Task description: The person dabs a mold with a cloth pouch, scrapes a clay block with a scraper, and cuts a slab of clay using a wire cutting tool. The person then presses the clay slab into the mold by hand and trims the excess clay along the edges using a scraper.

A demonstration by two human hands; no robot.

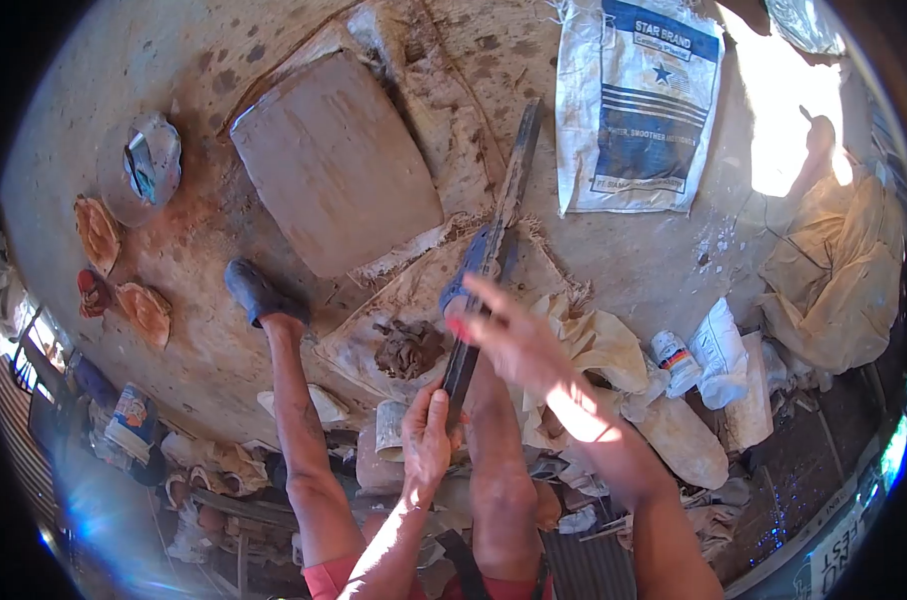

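Observation:
My left hand (429, 440) is wrapped round the lower end of a long, narrow, dark bar (515, 175), its face smeared with clay-like residue. The bar slants up and away past my right knee and over the blue shoe on that foot. My right hand (514, 345) is at the bar's middle, blurred by motion. A small red patch (460, 328) shows by its fingertips; what it is I cannot make out. Left of the bar, a lump of dark wet clay (410, 347) rests on a dirty cloth (359, 335). Beyond lies a smooth rectangular clay slab (339, 165).
A printed white-and-blue plaster sack (639, 110) lies flat at upper right. Clear plastic sheeting, a white container (677, 362) and a tan cloth bundle (834, 275) are on the right. At left are a round clear dish (164, 135) and orange-brown moulded pieces (144, 313).

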